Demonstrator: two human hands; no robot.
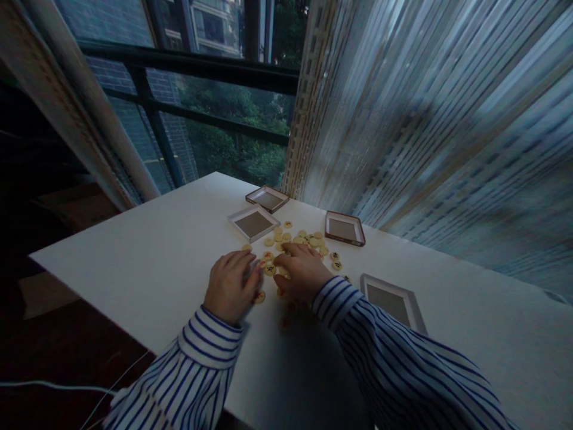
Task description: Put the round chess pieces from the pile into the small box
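Round, pale yellow Chinese chess pieces (270, 270) with red or black characters lie in a loose heap on the white table (147, 257). My left hand (230, 286) is at the heap's left edge, thumb and fingers apart and curved, nothing gripped. Across the heap's near side reaches my right hand (304, 272), palm down over several pieces. Its thumb and fingers are apart, and the pieces under the palm are partly hidden. One red-marked piece (259, 297) sits just beside my left thumb. Black-marked pieces (336, 265) lie to the right of my right hand.
Shallow box parts surround the pieces: a pale tray (231, 220) and a brown-edged one (253, 202) at the back, another brown-edged one (362, 230) at the back right, and a pale tray (418, 310) beside my right sleeve. Curtains (403, 119) hang along the table's far right side.
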